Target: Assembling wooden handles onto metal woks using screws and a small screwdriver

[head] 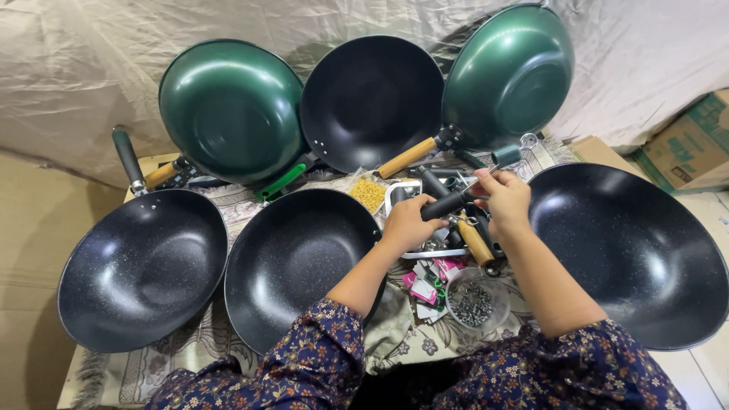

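Both hands close around one black handle point(446, 204) near the table's point(163, 364) far edge: left hand point(410, 222) gripping its near end, right hand point(504, 199) pinching the far end.

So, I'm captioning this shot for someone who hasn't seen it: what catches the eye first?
A ring of woks: two green-backed ones propped at the back beside a black one, and three speckled black ones lying in front. In the middle, the left hand and right hand grip a black handle above a clutter of loose handles and a tub of screws.
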